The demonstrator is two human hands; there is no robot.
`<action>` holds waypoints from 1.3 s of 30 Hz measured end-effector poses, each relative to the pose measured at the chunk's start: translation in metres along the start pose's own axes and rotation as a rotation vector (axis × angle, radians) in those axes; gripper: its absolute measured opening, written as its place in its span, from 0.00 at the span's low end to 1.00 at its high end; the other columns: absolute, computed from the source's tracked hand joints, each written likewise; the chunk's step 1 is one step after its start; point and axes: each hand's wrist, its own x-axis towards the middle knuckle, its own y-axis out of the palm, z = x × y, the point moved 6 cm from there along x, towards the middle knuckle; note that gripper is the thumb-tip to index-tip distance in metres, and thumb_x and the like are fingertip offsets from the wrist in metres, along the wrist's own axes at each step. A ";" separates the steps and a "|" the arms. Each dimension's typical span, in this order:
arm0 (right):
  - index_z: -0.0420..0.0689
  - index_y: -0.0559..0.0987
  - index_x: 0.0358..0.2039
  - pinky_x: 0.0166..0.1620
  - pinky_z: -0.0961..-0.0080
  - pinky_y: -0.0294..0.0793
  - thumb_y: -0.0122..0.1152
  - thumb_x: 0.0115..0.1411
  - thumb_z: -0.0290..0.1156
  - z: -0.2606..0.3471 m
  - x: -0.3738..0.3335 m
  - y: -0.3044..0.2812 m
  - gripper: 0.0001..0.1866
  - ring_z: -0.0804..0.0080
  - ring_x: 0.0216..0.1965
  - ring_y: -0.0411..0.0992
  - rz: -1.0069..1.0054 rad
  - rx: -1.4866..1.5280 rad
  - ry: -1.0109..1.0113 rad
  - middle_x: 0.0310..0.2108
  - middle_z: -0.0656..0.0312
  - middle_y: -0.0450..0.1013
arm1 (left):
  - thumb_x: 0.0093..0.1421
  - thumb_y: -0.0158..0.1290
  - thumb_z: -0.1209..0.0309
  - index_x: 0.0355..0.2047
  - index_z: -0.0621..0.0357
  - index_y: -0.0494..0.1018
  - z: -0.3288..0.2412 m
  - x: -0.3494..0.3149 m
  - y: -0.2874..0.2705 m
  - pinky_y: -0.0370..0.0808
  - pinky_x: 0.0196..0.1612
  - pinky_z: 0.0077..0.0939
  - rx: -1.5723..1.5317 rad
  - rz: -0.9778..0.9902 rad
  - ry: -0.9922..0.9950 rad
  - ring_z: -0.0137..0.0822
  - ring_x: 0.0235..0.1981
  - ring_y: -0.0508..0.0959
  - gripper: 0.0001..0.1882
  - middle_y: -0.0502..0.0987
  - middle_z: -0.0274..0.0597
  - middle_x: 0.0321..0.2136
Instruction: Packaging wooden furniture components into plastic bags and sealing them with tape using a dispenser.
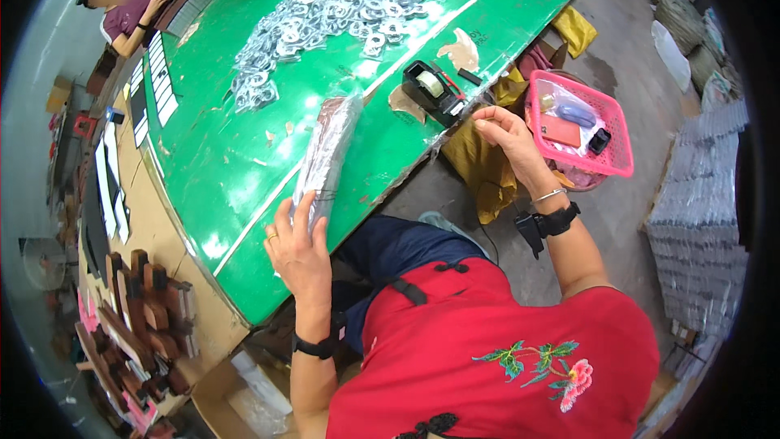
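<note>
A long bundle in clear plastic wrap (pixel 327 142), with brown showing through, lies slantwise on the green tabletop (pixel 244 219). My left hand (pixel 299 248) rests on its near end, fingers spread and not wrapped round it. At the table's right edge stands a black tape dispenser (pixel 431 91) with a pale roll in it. Just right of its cutting end is my right hand (pixel 505 134), thumb and fingertips pinched together. What they pinch, if anything, is too small to make out.
Many small plastic-bagged ring-shaped parts (pixel 341 12) are heaped at the far side. A pink basket (pixel 621 142) with small items stands right of the table. Brown wooden pieces (pixel 150 309) are stacked at left. A co-worker (pixel 134 12) works at the far left.
</note>
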 end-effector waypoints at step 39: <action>0.37 0.83 0.31 0.29 0.77 0.73 0.69 0.59 0.37 0.031 0.022 0.225 0.14 0.79 0.24 0.77 0.364 -0.421 -0.125 0.24 0.60 0.82 | 0.57 0.53 0.75 0.57 0.35 0.77 -0.050 -0.029 0.015 0.70 0.47 0.34 0.352 -0.216 0.124 0.38 0.42 0.74 0.27 0.66 0.34 0.68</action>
